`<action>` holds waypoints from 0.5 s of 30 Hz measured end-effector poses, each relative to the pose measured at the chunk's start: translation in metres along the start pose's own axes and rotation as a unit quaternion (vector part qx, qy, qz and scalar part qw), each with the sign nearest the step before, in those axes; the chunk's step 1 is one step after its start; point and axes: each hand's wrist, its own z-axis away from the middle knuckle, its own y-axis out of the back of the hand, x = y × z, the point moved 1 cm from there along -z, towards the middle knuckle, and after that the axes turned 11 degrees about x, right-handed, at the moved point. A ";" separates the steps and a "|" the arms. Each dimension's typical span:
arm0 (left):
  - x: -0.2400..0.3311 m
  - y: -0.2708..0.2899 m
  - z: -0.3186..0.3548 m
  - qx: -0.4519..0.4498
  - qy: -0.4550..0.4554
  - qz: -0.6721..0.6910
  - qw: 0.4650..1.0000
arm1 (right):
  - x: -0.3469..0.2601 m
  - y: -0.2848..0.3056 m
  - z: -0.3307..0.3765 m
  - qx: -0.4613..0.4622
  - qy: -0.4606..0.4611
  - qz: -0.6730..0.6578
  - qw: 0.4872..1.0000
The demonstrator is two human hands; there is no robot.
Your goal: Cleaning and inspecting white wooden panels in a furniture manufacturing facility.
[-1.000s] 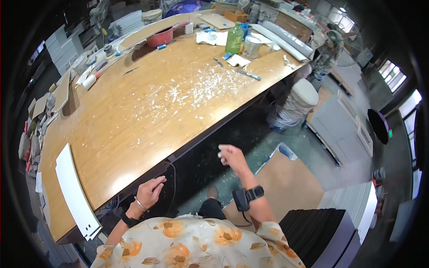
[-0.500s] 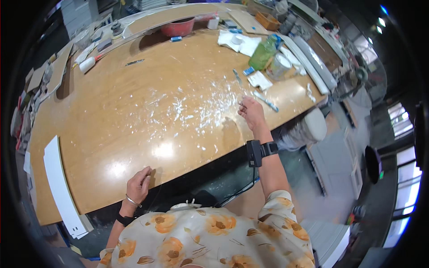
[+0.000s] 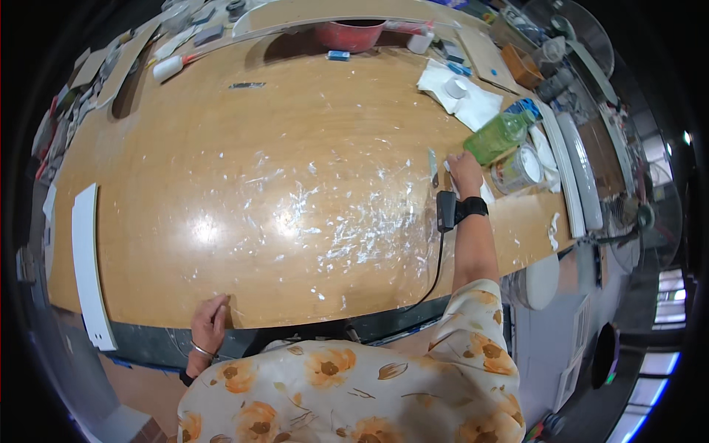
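At the right part of the worktable (image 3: 177, 140), my right hand (image 3: 465, 176) reaches down beside a green plastic bottle (image 3: 498, 138). Its fingers are bunched and bent; whatever lies under them is hidden. Just left of these fingers lies a narrow scraper (image 3: 433, 166). A white tub (image 3: 519, 170) with a printed side stands to the right of the hand. White paper (image 3: 486, 193) shows partly behind my wrist. My left hand (image 3: 210, 325) rests at the table's near edge, fingers curled together, with nothing visible in them.
White flakes and smears (image 3: 369, 221) cover the middle of the tabletop. A curved white strip (image 3: 90, 266) lies along the left edge. Further back are a red bowl (image 3: 351, 35), a blue block (image 3: 338, 55), a white roller (image 3: 168, 69) and a white cloth (image 3: 461, 94) with a cap.
My right hand has moved forward to the spot beside the green bottle, covering where a small blue box lay. My left hand stays at the near edge. The view has shifted.
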 end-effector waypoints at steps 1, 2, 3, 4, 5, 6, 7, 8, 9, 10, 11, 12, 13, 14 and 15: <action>0.003 -0.001 -0.004 -0.004 -0.004 -0.006 1.000 | 0.006 -0.001 -0.006 0.014 0.014 -0.006 1.000; 0.005 -0.001 -0.008 -0.007 -0.008 -0.012 1.000 | 0.010 0.000 -0.014 0.012 0.020 -0.003 1.000; 0.002 -0.005 -0.008 -0.004 -0.006 0.000 1.000 | 0.018 -0.001 -0.024 -0.056 0.000 -0.072 0.996; 0.003 0.000 -0.005 0.005 0.011 -0.011 1.000 | -0.008 -0.003 -0.017 -0.142 -0.009 -0.148 0.979; 0.004 0.005 0.000 -0.001 0.032 -0.017 0.999 | -0.024 0.002 0.000 -0.239 -0.079 -0.319 0.913; 0.005 0.010 0.003 -0.002 0.052 -0.019 0.998 | -0.041 -0.003 0.022 -0.308 -0.107 -0.488 0.810; 0.005 0.011 0.006 0.014 0.065 0.003 0.998 | -0.057 -0.008 0.045 -0.369 -0.137 -0.631 0.669; 0.009 0.018 0.008 0.002 0.105 0.017 0.994 | -0.089 -0.004 0.087 -0.406 -0.111 -0.662 0.620; 0.014 0.026 0.005 -0.007 0.145 0.033 0.989 | -0.126 0.014 0.134 -0.442 -0.088 -0.691 0.565; 0.018 0.029 -0.002 0.017 0.069 0.035 0.997 | -0.153 0.029 0.170 -0.468 -0.078 -0.681 0.558; 0.023 0.034 -0.011 0.040 -0.007 0.031 0.999 | -0.177 0.044 0.206 -0.514 -0.064 -0.655 0.550; 0.032 0.044 -0.020 0.044 -0.052 -0.004 0.998 | -0.192 0.050 0.233 -0.556 -0.052 -0.628 0.542; 0.043 0.055 -0.025 0.078 -0.072 0.027 0.994 | -0.203 0.047 0.250 -0.575 -0.045 -0.616 0.536; 0.045 0.065 -0.024 0.092 -0.060 0.021 0.994 | -0.216 0.041 0.263 -0.580 -0.029 -0.608 0.542; 0.042 0.075 -0.021 0.110 -0.073 0.040 0.990 | -0.228 0.031 0.276 -0.584 -0.016 -0.599 0.547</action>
